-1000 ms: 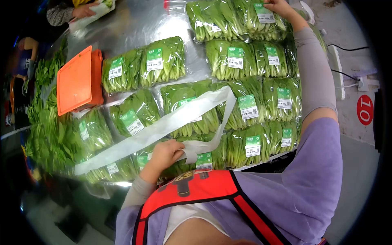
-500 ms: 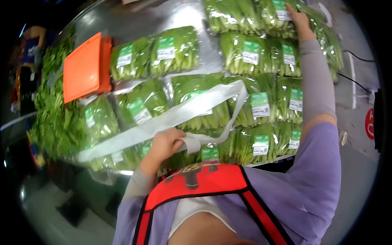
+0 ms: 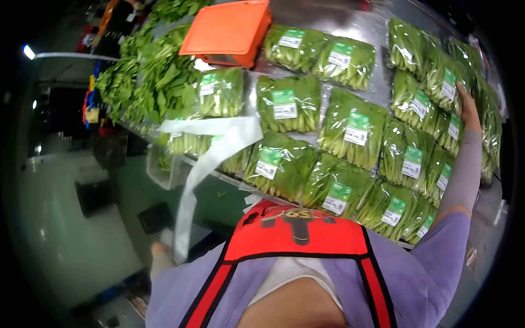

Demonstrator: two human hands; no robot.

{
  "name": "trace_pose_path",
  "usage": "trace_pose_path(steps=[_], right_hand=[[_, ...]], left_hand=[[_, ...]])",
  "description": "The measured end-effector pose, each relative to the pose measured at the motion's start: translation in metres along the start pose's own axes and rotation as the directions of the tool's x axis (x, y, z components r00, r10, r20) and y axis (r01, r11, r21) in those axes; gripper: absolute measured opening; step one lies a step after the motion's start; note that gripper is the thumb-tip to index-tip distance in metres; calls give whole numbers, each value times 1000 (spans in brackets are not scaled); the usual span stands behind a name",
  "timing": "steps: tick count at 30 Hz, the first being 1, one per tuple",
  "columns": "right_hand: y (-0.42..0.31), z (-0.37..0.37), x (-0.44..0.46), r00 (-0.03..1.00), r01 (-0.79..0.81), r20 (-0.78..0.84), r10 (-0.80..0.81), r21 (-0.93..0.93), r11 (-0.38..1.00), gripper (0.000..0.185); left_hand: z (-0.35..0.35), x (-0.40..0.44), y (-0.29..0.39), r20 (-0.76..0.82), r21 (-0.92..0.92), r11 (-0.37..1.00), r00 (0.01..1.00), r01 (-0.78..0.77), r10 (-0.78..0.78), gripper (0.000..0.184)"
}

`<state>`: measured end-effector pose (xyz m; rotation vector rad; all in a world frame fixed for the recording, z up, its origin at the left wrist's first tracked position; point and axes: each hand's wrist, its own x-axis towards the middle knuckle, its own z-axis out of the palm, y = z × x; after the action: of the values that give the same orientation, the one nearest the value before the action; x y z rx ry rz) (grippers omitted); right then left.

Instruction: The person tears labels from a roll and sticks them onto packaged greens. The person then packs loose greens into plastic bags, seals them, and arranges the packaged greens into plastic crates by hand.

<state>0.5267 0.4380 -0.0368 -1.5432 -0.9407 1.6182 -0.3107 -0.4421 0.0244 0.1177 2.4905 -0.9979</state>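
My right hand (image 3: 469,108) reaches to the far right, fingers extended against a clear bag of leafy greens (image 3: 436,76), at the edge of its green-and-white label (image 3: 449,85). Low on the left, my left hand (image 3: 159,249) is blurred beside the lower end of a long white strip (image 3: 192,188), which trails from it. The strip's upper part folds over the table edge and lies across bagged greens. Its fingers are partly hidden, but the strip appears held there. Rows of labelled bags (image 3: 353,128) lie in front of me.
An orange lidded box (image 3: 227,27) stands at the back of the metal table (image 3: 322,16). Loose leafy greens (image 3: 145,82) are heaped on the left. A clear plastic bin (image 3: 162,167) sits below the table's left edge.
My left hand has pulled the strip down and left, off most of the bags and past the table edge. My right hand stays at the labelled bag while the view has turned.
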Motion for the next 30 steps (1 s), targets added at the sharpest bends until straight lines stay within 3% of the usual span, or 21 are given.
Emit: trace_pose_path(steps=[1, 2, 3, 5, 6, 8, 9, 11, 12, 14, 15, 17, 18, 20, 22, 24, 25, 26, 27, 28, 30], right_hand=[[14, -3, 5, 1000, 10, 17, -11, 50, 999, 54], [25, 1, 5, 999, 19, 28, -22, 97, 995, 54], [31, 9, -3, 999, 28, 41, -32, 100, 995, 54], [35, 28, -27, 998, -51, -16, 54, 159, 986, 53], [40, 33, -32, 997, -54, -33, 63, 218, 975, 49], [51, 43, -37, 997, 6, -74, 21, 350, 937, 54], [57, 49, -44, 996, 6, -81, 25, 360, 933, 53], [65, 72, -65, 993, 39, -116, 8, 397, 917, 41], [71, 85, -82, 991, 65, -130, -12, 414, 908, 30], [98, 61, -66, 964, 138, -257, -66, 275, 952, 23], [85, 116, -116, 902, 250, -413, -123, 271, 930, 16], [85, 139, -153, 835, 334, -514, -196, 191, 923, 17], [91, 142, -160, 787, 362, -571, -235, 119, 924, 19], [85, 168, -200, 761, 395, -578, -294, 54, 917, 19], [83, 178, -228, 743, 418, -565, -358, -26, 908, 20], [86, 179, -240, 736, 428, -532, -419, -114, 897, 25], [81, 194, -254, 732, 432, -533, -425, -119, 894, 25], [72, 224, -277, 713, 551, -474, -517, -78, 831, 26], [63, 255, -297, 681, 653, -419, -600, -24, 757, 28], [56, 281, -317, 676, 657, -422, -605, -28, 753, 28], [42, 333, -348, 793, 576, -308, -526, 95, 812, 29]], left_hand=[[37, -9, -28, 306, 123, 992, 951, 4, -42, 38], [63, -27, -36, 480, 158, 985, 877, -64, -20, 39], [83, -45, -35, 581, 134, 983, 813, -122, 22, 39], [94, -65, 3, 547, 50, 979, 825, -198, 139, 41], [79, -64, 34, 412, -8, 976, 889, -217, 201, 42], [21, -37, 98, -89, -213, 929, 953, -304, 291, 44], [5, 1, 129, -491, -406, 756, 820, -513, 292, 45], [-123, -23, 201, -648, -498, 481, 678, -722, 346, 48], [-151, -6, 229, -768, -489, 238, 544, -839, 339, 48], [-215, -34, 271, -746, -414, 189, 451, -891, 491, 50], [-218, -39, 287, -749, -401, 156, 421, -903, 512, 50], [-222, -42, 305, -662, -87, 263, 253, -961, 706, 50], [-214, -28, 308, -485, -28, 382, 346, -924, 803, 49], [-178, 22, 297, -433, -57, 231, 233, -971, 871, 42], [-142, 72, 265, -216, 36, 232, 219, -972, 951, 38], [-91, 126, 219, 35, 18, 269, 269, -963, 962, 38], [-51, 157, 203, 215, 196, 281, 321, -939, 922, 36], [10, 223, 175, 376, -113, 316, 254, -942, 891, 32], [39, 231, 153, 492, -124, 405, 298, -906, 818, 31], [55, 220, 146, 536, -120, 493, 362, -862, 763, 30], [81, 193, 150, 529, -144, 591, 443, -794, 724, 28]])
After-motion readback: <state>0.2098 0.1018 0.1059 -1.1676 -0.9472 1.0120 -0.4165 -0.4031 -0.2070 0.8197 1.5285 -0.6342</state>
